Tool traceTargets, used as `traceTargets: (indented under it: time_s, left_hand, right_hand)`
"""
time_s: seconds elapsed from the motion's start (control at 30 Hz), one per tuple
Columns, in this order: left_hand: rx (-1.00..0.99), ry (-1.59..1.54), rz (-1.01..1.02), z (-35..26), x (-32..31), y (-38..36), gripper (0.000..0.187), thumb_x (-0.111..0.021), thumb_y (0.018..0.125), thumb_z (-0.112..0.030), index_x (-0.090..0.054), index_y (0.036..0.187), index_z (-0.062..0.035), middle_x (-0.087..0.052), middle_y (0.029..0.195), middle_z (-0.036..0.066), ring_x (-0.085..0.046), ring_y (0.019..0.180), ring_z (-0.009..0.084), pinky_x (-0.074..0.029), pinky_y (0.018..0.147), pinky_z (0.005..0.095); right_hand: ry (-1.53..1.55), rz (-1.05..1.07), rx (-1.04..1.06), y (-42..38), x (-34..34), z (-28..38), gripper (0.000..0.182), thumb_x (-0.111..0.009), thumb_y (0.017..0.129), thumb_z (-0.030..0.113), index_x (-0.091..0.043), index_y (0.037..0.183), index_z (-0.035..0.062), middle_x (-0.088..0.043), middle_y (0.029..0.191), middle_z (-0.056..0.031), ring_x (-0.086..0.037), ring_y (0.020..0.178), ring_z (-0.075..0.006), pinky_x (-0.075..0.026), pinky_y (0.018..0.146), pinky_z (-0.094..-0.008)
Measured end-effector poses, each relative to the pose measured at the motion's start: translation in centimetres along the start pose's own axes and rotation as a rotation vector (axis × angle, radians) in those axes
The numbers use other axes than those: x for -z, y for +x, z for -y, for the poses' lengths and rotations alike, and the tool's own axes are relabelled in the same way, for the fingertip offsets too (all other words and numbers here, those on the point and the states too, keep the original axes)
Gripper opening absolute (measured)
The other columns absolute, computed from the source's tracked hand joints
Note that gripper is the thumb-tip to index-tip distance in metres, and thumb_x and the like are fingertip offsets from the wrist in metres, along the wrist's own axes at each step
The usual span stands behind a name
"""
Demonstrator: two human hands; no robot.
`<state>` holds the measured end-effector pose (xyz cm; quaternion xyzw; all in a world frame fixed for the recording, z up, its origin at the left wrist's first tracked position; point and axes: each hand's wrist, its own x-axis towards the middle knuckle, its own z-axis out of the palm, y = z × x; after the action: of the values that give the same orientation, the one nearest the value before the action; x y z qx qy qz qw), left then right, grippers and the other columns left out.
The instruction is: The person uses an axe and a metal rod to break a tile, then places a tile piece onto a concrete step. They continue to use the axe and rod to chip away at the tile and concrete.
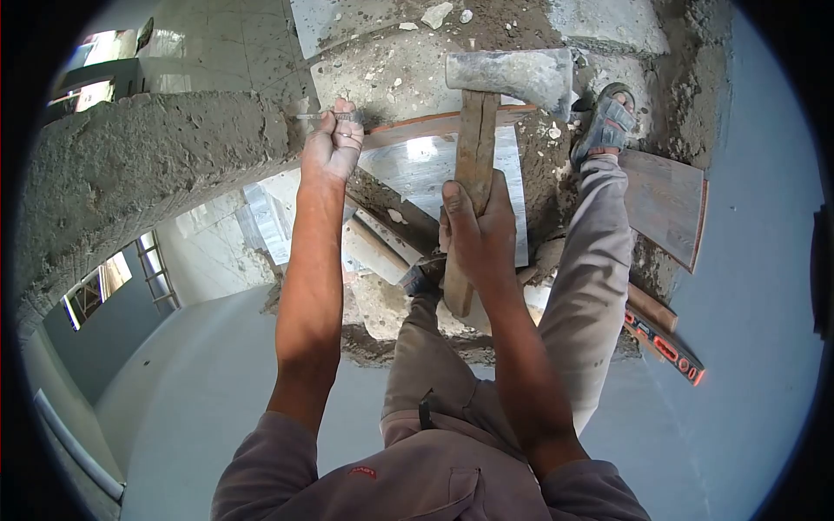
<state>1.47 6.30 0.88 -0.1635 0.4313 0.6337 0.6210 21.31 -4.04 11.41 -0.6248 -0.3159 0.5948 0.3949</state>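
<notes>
My right hand [480, 227] is wrapped round the wooden handle [476, 143] of a hatchet-like hammer. Its dusty metal head [511, 75] is at the far end, over the rubble. Dusty and pale, my left hand [335, 143] has its fingers closed round a thin metal piece [349, 116], like a nail or chisel, beside the end of the rough concrete edge [156, 152]. How far the piece reaches into the edge cannot be made out.
Loose tiles [665, 204] lean by the wall at right, near a red and black spirit level [665, 347]. Broken mortar and stone chips cover the steps. My sandalled foot [610, 122] stands at upper right. A glossy tile [417, 174] lies between the hands.
</notes>
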Motion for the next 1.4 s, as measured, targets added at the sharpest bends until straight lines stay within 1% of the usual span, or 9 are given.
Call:
traceTargets:
  time_s: [0.17, 0.27, 0.37, 0.43, 0.53, 0.57, 0.67, 1.13, 1.4]
  left_hand:
    - [0.0, -0.066, -0.039, 0.3, -0.8, 0.5, 0.013, -0.035, 0.088, -0.007, -0.044, 0.093, 0.0011, -0.055, 0.097, 0.016, -0.057, 0.087, 0.0252, -0.049, 0.073, 0.0358]
    - [0.034, 0.062, 0.075, -0.1, -0.4, 1.6, 0.016, -0.033, 0.089, -0.009, -0.044, 0.094, 0.0012, -0.055, 0.094, 0.015, -0.056, 0.085, 0.0246, -0.048, 0.075, 0.0361]
    - [-0.006, 0.063, -0.009, 0.1, -0.9, 1.4, 0.019, -0.032, 0.089, -0.011, -0.044, 0.096, 0.0013, -0.054, 0.093, 0.015, -0.056, 0.085, 0.0242, -0.047, 0.076, 0.0371]
    - [-0.036, -0.022, -0.037, -1.0, 0.6, 2.3, 0.019, -0.031, 0.09, -0.012, -0.043, 0.098, 0.0005, -0.053, 0.096, 0.015, -0.056, 0.083, 0.024, -0.047, 0.075, 0.0379]
    - [0.032, 0.0, 0.03, -2.0, 1.5, 2.3, 0.02, -0.03, 0.09, -0.012, -0.041, 0.101, 0.0, -0.052, 0.099, 0.014, -0.055, 0.088, 0.0245, -0.046, 0.077, 0.0394]
    - [-0.005, 0.216, 0.127, -1.6, 1.7, 1.7, 0.02, -0.029, 0.09, -0.012, -0.039, 0.104, -0.0004, -0.05, 0.102, 0.014, -0.053, 0.095, 0.0264, -0.045, 0.078, 0.0401]
    - [-0.052, 0.07, -0.088, 0.7, -2.6, -0.7, 0.021, -0.029, 0.09, -0.012, -0.037, 0.106, -0.001, -0.049, 0.105, 0.014, -0.049, 0.102, 0.0285, -0.045, 0.078, 0.0409]
    - [-0.167, 0.114, -0.065, 1.7, -2.9, 1.0, 0.025, -0.029, 0.089, -0.006, -0.025, 0.114, -0.0031, -0.043, 0.114, 0.019, -0.049, 0.101, 0.0351, -0.047, 0.08, 0.0438]
    - [-0.156, -0.019, -0.036, 0.9, -3.6, 1.5, 0.025, -0.026, 0.089, -0.006, -0.025, 0.114, -0.0014, -0.041, 0.114, 0.02, -0.049, 0.1, 0.0367, -0.048, 0.078, 0.0447]
  right_hand:
    - [0.032, -0.036, 0.061, -0.5, -1.4, -0.7, 0.032, -0.054, 0.081, 0.03, -0.04, 0.088, 0.0021, -0.047, 0.061, -0.0041, -0.045, 0.046, -0.0077, -0.037, 0.04, -0.0209]
    - [0.248, -0.17, 0.094, -0.1, -4.2, -2.1, 0.031, -0.055, 0.081, 0.028, -0.041, 0.09, 0.0007, -0.049, 0.063, -0.0075, -0.049, 0.05, -0.0141, -0.041, 0.045, -0.0268]
    - [-0.24, -0.149, 0.245, 2.1, -6.5, -4.4, 0.031, -0.054, 0.081, 0.024, -0.04, 0.094, -0.0008, -0.05, 0.064, -0.011, -0.052, 0.056, -0.0227, -0.044, 0.052, -0.0349]
    - [-0.461, 0.17, 0.069, 2.5, -6.7, -3.7, 0.036, -0.051, 0.08, 0.026, -0.038, 0.097, -0.003, -0.054, 0.074, -0.0277, -0.053, 0.073, -0.044, -0.043, 0.063, -0.0464]
    - [-0.261, -0.119, 0.149, -0.1, -6.3, -1.0, 0.035, -0.052, 0.079, 0.024, -0.038, 0.094, -0.0033, -0.054, 0.071, -0.027, -0.054, 0.069, -0.0434, -0.044, 0.061, -0.0442]
    - [-0.009, -0.061, -0.063, -0.5, -5.9, -1.0, 0.034, -0.053, 0.081, 0.024, -0.037, 0.099, -0.0001, -0.051, 0.068, -0.0093, -0.052, 0.054, -0.0136, -0.043, 0.047, -0.0276]
    - [0.282, -0.062, 0.007, -0.6, -4.4, 1.3, 0.033, -0.054, 0.081, 0.027, -0.038, 0.096, 0.0008, -0.049, 0.066, -0.0057, -0.049, 0.051, -0.0074, -0.04, 0.042, -0.0206]
    - [0.238, -0.046, -0.123, 2.3, -1.1, -1.2, 0.036, -0.054, 0.08, 0.029, -0.041, 0.093, -0.0014, -0.051, 0.061, -0.0066, -0.049, 0.051, -0.0115, -0.041, 0.047, -0.0261]
    - [0.26, -0.196, 0.051, 3.1, -3.5, -1.6, 0.037, -0.053, 0.081, 0.031, -0.04, 0.093, -0.0006, -0.051, 0.062, -0.0073, -0.051, 0.051, -0.0149, -0.042, 0.047, -0.0273]
